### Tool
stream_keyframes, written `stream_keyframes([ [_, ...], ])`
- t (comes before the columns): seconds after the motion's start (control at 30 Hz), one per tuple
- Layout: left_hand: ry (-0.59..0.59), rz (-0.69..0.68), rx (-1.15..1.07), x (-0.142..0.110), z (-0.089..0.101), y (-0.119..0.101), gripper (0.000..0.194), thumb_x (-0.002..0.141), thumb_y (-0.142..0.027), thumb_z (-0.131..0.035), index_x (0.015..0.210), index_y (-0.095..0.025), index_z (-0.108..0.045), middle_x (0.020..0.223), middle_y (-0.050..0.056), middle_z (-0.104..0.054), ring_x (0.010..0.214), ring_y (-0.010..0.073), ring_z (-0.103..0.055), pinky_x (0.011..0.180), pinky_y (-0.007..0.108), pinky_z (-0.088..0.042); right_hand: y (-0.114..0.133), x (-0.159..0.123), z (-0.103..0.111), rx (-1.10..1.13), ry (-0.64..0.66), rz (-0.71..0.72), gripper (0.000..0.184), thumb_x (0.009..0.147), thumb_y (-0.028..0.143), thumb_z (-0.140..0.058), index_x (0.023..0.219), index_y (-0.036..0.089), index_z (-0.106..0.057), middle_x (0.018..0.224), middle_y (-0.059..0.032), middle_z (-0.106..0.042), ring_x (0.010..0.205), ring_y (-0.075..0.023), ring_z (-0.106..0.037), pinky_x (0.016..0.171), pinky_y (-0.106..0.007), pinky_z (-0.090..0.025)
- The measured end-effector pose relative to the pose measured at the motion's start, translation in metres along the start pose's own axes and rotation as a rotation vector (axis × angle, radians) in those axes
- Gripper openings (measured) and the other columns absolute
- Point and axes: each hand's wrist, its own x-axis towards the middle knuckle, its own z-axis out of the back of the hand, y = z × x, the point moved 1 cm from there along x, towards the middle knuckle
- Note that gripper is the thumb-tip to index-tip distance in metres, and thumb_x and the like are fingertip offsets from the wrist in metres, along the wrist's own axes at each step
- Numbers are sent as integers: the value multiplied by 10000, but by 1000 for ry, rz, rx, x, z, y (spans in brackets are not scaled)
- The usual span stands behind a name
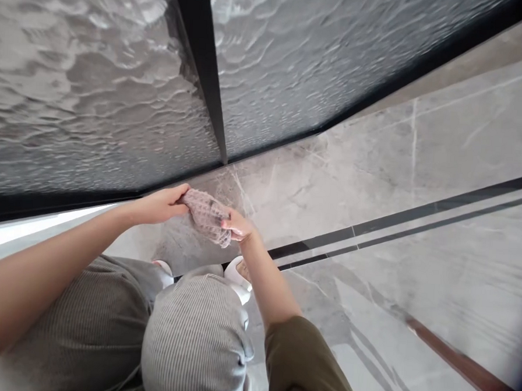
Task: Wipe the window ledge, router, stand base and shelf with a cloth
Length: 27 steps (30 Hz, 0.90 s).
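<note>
A pinkish waffle-weave cloth [207, 217] is bunched between my two hands, just in front of the black bottom frame [90, 198] of a textured glass shower panel [92, 81]. My left hand [159, 205] grips the cloth's upper end, and its fingers curl over the fabric. My right hand [237, 224] pinches the cloth's right side, with the fingers pressed onto the weave. Part of the cloth is hidden behind my right hand. The cloth hangs a little above the grey marble floor [332, 176].
A black vertical frame bar [207, 58] divides the glass. My ribbed grey trousers [196, 344] and a white slipper [239, 276] lie below my hands. A black inlaid strip [399, 229] crosses the marble, and a brown rod [462, 366] lies at lower right.
</note>
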Motion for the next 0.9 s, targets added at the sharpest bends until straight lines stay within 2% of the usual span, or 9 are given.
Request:
stream_keyframes([
  [0.1, 41, 126, 170, 0, -3, 11, 418, 832, -341, -452, 1197, -161, -548, 1078, 101, -701, 967, 251, -668, 831, 338, -503, -17, -6, 14, -47, -68, -18, 631, 426, 392, -960, 936, 133, -694, 772, -36, -718, 743, -175, -684, 735, -292, -563],
  [0.23, 57, 111, 395, -4, -8, 14, 641, 861, -335, -443, 1460, -115, -381, 1479, 189, -485, 1282, 289, -549, 1028, 377, -428, -23, -1, 21, -154, -405, 308, 488, 638, 570, -814, 919, 195, -679, 805, -19, -697, 760, -169, -658, 746, -301, -555],
  [0.37, 212, -20, 407, -8, -7, 6, 501, 934, -336, -357, 1388, -182, -506, 1404, 112, -586, 1233, 247, -583, 1024, 352, -425, -11, 44, 29, -907, -747, 565, 250, 852, 437, -637, 830, 188, -642, 848, -62, -672, 895, -214, -615, 869, -352, -524],
  [0.47, 357, -48, 413, -14, -7, -1, 422, 943, -274, -340, 1257, -189, -608, 1265, 90, -675, 1118, 211, -635, 946, 305, -453, 1, 88, 35, -1469, -765, 587, 163, 915, 228, -522, 920, 137, -658, 1019, -152, -675, 1075, -277, -564, 1023, -442, -443],
  [0.57, 417, -29, 444, -23, -9, -5, 398, 933, -224, -335, 1182, -184, -644, 1207, 86, -694, 1066, 201, -647, 910, 294, -458, 2, 116, 37, -1744, -821, 507, 309, 957, 111, -373, 1093, 82, -649, 1115, -208, -655, 1121, -295, -551, 1064, -483, -395],
  [0.63, 421, -28, 467, -31, -9, -4, 385, 917, -198, -346, 1138, -178, -660, 1178, 87, -700, 1035, 202, -653, 900, 298, -459, -9, 125, 28, -1831, -747, 479, 352, 978, 113, -336, 1153, 86, -640, 1107, -201, -662, 1114, -294, -558, 1064, -490, -389],
  [0.73, 433, -9, 483, -44, -7, 1, 375, 892, -170, -359, 1104, -179, -668, 1139, 85, -709, 987, 199, -668, 871, 294, -468, -40, 141, 1, -1857, -414, 442, 373, 1002, 143, -321, 1205, 115, -633, 1126, -179, -674, 1142, -285, -558, 1095, -492, -367],
  [0.83, 400, 64, 499, -53, -3, 9, 403, 851, -122, -352, 1107, -178, -658, 1156, 89, -702, 993, 215, -674, 869, 315, -476, -77, 167, -34, -1665, -77, 367, 378, 998, 123, -323, 1235, 109, -618, 1218, -185, -649, 1189, -273, -543, 1124, -485, -344],
  [0.9, 359, 96, 498, -57, 1, 15, 416, 818, -100, -351, 1095, -174, -652, 1153, 90, -698, 992, 222, -673, 871, 328, -481, -95, 186, -55, -1517, 65, 341, 341, 970, 98, -394, 1220, 112, -626, 1220, -163, -653, 1181, -248, -551, 1121, -440, -360],
])
